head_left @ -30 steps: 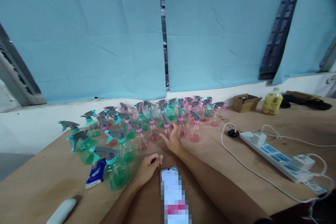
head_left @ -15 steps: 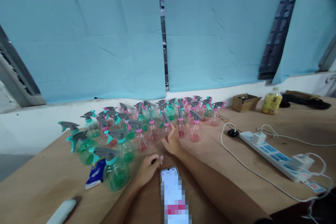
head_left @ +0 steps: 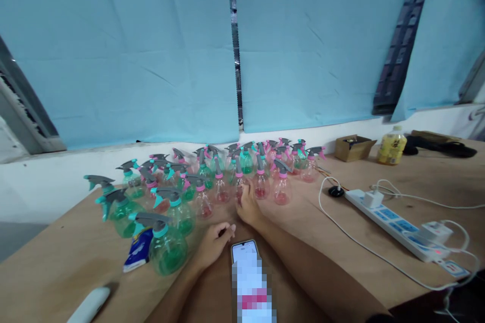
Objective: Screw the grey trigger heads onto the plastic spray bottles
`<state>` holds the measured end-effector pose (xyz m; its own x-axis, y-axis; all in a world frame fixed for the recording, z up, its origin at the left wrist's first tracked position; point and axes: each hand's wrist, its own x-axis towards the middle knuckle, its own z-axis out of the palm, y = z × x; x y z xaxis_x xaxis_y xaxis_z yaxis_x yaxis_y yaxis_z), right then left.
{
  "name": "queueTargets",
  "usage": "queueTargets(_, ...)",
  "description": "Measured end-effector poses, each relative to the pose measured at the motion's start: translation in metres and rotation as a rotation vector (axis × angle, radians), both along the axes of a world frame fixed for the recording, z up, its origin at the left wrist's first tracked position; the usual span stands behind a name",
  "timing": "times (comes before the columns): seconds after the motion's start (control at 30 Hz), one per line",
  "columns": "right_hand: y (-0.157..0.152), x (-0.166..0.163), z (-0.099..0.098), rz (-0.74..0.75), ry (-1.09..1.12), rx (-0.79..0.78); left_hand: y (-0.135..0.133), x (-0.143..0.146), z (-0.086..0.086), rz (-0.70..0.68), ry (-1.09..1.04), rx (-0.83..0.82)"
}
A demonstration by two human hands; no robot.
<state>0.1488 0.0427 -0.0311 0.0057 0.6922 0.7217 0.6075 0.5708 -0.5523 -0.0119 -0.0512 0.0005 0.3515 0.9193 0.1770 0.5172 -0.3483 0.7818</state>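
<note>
My right hand (head_left: 249,207) reaches to the front row of spray bottles, its bent fingers against the lower body of a clear pink spray bottle (head_left: 239,180) with a grey trigger head. That bottle stands upright, partly hidden by the fingers. My left hand (head_left: 216,243) rests on the table, loosely curled, with nothing visible in it. Just right of the left hand lies a phone (head_left: 244,262), its screen lit and partly pixelated. Left of that hand is a green spray bottle (head_left: 168,252) with a turquoise collar. More pink (head_left: 260,186) and green spray bottles (head_left: 185,214) stand close together.
A blue packet (head_left: 138,251) lies beside the nearest green bottle. A white object (head_left: 90,305) is at the lower left. On the right are a power strip (head_left: 390,223) with white cables, a black round object (head_left: 336,191), a cardboard box (head_left: 354,149) and a yellow drink bottle (head_left: 392,146).
My right hand has shifted slightly left and towards me. The pink bottle at its fingers has moved slightly left and back and stands straighter. My left hand has stayed still.
</note>
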Motion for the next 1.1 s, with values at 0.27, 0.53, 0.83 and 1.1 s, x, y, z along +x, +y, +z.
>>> queueTargets(0.27,-0.001,0.002,0.002,0.046,-0.007,-0.002,0.0,0.0,-0.001,-0.004,0.009,0.001)
queueTargets(0.53,-0.016,0.005,0.027,0.035,0.04,0.138,-0.001,-0.001,0.001,0.001,0.006,-0.016)
queueTargets(0.83,-0.005,0.035,0.075,-0.194,0.15,0.249,0.001,-0.002,-0.002,0.007,0.003,-0.036)
queueTargets(1.1,0.013,0.047,0.073,-0.175,0.302,0.051,0.002,-0.001,-0.001,0.001,0.006,-0.037)
